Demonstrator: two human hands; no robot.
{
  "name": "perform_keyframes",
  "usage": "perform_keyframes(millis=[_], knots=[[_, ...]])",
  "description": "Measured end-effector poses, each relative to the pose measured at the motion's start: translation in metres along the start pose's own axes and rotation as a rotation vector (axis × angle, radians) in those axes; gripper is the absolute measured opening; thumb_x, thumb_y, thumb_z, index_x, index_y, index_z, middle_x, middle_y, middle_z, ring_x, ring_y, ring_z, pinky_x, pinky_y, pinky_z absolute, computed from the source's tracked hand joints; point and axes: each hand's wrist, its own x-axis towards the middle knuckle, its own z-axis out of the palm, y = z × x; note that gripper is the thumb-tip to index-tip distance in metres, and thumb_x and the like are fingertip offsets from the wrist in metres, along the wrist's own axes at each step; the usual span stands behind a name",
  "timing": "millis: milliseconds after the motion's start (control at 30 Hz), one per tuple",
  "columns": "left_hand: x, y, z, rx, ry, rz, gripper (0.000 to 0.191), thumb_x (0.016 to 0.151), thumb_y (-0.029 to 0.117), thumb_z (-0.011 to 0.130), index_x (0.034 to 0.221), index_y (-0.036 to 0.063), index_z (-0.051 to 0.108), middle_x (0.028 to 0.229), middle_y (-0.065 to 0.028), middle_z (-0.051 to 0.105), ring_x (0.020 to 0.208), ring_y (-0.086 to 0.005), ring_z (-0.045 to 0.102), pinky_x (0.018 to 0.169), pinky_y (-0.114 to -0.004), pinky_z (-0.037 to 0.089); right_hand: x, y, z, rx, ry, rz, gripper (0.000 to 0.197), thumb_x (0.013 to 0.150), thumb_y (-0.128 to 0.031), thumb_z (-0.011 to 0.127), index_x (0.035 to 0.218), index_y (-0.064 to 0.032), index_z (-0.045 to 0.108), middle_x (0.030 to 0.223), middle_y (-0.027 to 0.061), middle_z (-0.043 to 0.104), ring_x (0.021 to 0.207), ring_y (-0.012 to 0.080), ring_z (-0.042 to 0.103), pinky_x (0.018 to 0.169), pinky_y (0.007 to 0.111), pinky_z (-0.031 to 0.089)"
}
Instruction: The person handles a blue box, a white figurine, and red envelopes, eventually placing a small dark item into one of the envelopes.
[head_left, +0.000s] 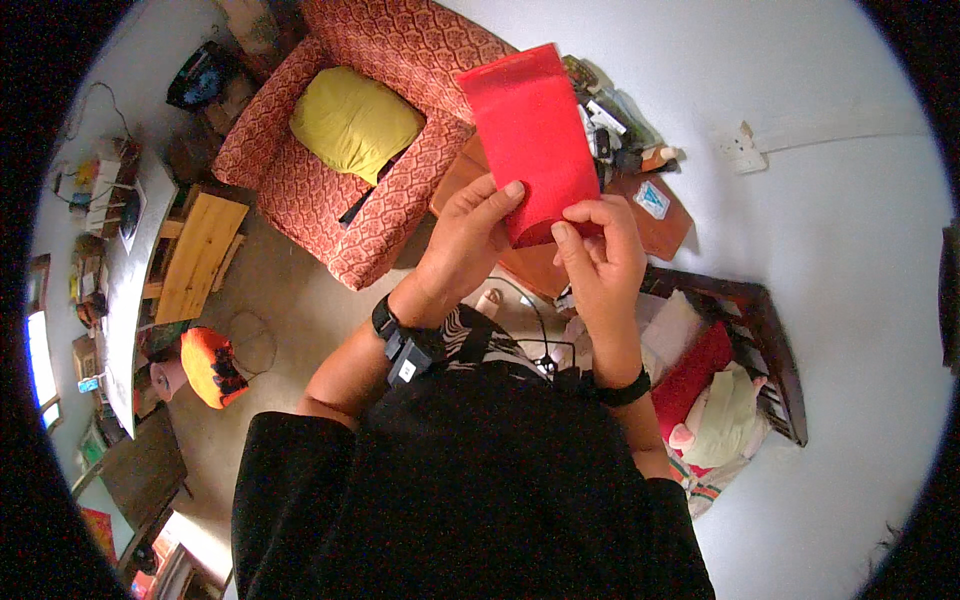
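Observation:
A flat red sheet, perhaps a paper envelope or folded cloth (532, 135), is held up before me, tilted a little to the left. My left hand (476, 229) grips its lower left edge, the thumb pressed on the front face. At the lower right corner, my right hand (600, 247) pinches the sheet between thumb and forefinger. The bottom edge curves between the two hands. Behind the sheet, part of a brown wooden table (664, 232) is hidden. Both wrists wear black straps, the left one with a small device.
An armchair with red patterned cloth (300, 217) holds a yellow cushion (356, 124). Small items crowd the table's far side, near a blue-and-white packet (652, 200). Bedding (694, 375) lies at right by a dark wooden frame (780, 360). A wooden bench (201, 255) stands at left.

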Motion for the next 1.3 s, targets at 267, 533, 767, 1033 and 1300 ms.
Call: perform_keyframes(millis=[267, 533, 767, 1033, 1300], knots=[[-0.006, -0.011, 0.004, 0.043, -0.005, 0.064, 0.033, 0.093, 0.007, 0.057, 0.123, 0.0059, 0.045, 0.107, -0.0107, 0.062, 0.09, -0.019, 0.063, 0.072, -0.031, 0.054, -0.003, 0.011, 0.011, -0.008, 0.189, -0.084, 0.014, 0.085, 0.002, 0.065, 0.094, -0.0018, 0.055, 0.095, 0.0073, 0.049, 0.066, 0.0106, 0.056, 0.053, 0.021, 0.045], [-0.004, -0.004, -0.001, 0.308, 0.071, 0.442, 0.026, 0.09, 0.002, 0.06, 0.114, 0.0062, 0.051, 0.101, -0.0044, 0.059, 0.09, -0.0122, 0.059, 0.077, -0.024, 0.051, 0.017, -0.019, -0.001, 0.275, 0.029, 0.271, 0.016, 0.095, -0.006, 0.054, 0.109, -0.0011, 0.057, 0.086, 0.0034, 0.056, 0.057, 0.0045, 0.05, 0.05, 0.018, 0.042], [-0.012, 0.009, 0.008, 0.288, -0.062, 0.174, 0.019, 0.091, 0.006, 0.061, 0.109, 0.0025, 0.057, 0.091, -0.0069, 0.064, 0.08, -0.0137, 0.061, 0.072, -0.027, 0.05, 0.014, 0.0, 0.003, 0.036, 0.166, 0.128, 0.022, 0.09, -0.005, 0.057, 0.111, -0.0024, 0.061, 0.099, 0.0095, 0.064, 0.087, 0.0188, 0.063, 0.073, 0.029, 0.052], [-0.012, 0.004, -0.011, 0.171, -0.121, 0.108, 0.009, 0.089, 0.003, 0.063, 0.096, 0.002, 0.058, 0.087, -0.0072, 0.063, 0.077, -0.0136, 0.06, 0.071, -0.027, 0.05, 0.02, -0.005, 0.004, -0.04, 0.1, -0.007, 0.014, 0.086, -0.002, 0.062, 0.1, -0.0016, 0.061, 0.092, 0.0061, 0.062, 0.075, 0.0112, 0.058, 0.064, 0.023, 0.048], [-0.014, 0.001, -0.014, 0.233, -0.168, 0.188, 0.008, 0.088, 0.004, 0.064, 0.088, 0.0029, 0.057, 0.084, -0.0058, 0.06, 0.079, -0.0145, 0.06, 0.074, -0.028, 0.049, 0.027, -0.013, 0.006, -0.06, 0.158, 0.02, 0.01, 0.083, -0.004, 0.067, 0.091, -0.0027, 0.062, 0.084, 0.0059, 0.065, 0.076, 0.0143, 0.061, 0.069, 0.028, 0.048]])
